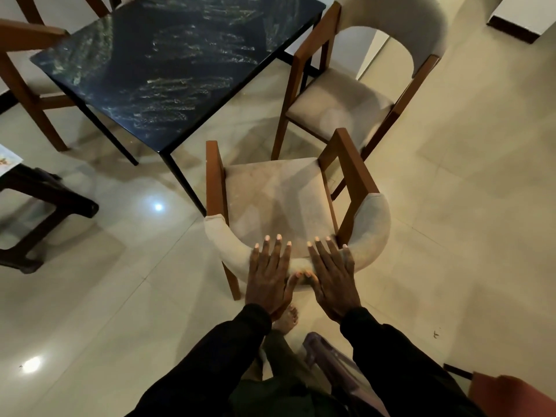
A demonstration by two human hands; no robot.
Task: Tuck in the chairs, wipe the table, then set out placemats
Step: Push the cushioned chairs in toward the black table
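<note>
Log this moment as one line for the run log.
step: tuck chairs | left hand: flat on chair back | right hand: same | chair: not yet under table

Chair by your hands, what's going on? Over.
Left hand, right hand open, flat on backrest. Chair not tucked, seat outside table. Table leg and second chair close ahead.

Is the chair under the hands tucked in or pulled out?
Pulled out. The chair shows its whole seat, clear of the table, off its near corner. The left hand and right hand rest flat on its backrest.
</note>
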